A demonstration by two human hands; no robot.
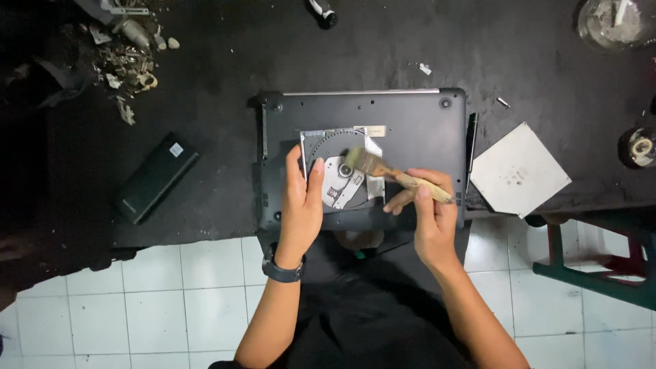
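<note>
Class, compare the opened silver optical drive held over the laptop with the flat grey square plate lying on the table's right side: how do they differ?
The opened silver optical drive is held by the left hand and shows its inner parts; the flat grey square plate lies untouched, plain and closed. The drive sits straight, the plate turned cornerwise. Both are squarish and metallic-looking.

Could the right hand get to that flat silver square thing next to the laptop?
Probably yes. The silver plate lies bare just beyond the right hand, nothing between, but that hand's grip is full with the brush.

Single head-worn view, looking almost straight down from above the person's chest. Near range: forearms enter from the bottom edge, dark tabletop [205,55] fills the upper half, white tiled floor [171,301] below.
</note>
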